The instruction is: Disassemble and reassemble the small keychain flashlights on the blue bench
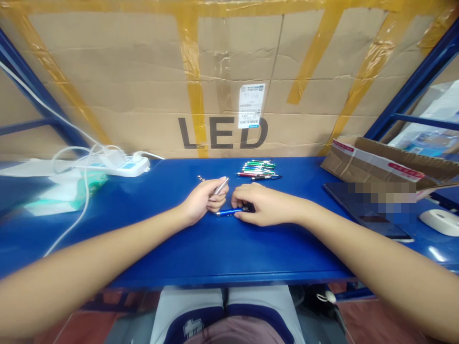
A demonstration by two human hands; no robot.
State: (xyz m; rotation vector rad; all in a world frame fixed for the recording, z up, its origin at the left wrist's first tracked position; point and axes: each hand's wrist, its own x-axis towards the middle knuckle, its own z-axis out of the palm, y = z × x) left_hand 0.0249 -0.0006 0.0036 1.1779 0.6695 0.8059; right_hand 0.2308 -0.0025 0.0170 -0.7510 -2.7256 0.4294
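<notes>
Big "LED" print on the cardboard (143, 86) at the far side, plus a white label (251, 106) whose tiny text I can't read. Left hand (201, 203) has its grip closed around a silver pen (221, 186). Blue pen (229, 211) sits mid-counter (179, 258), right hand's (267, 205) grip curled at its right end, can't tell if it's pinched. Pen pile (258, 168) just beyond, power strip (134, 167) far left, open carton (373, 160) right.

The blue tabletop (222, 258) leaves room in front; pens (260, 171) and a carton (143, 95) block the back
</notes>
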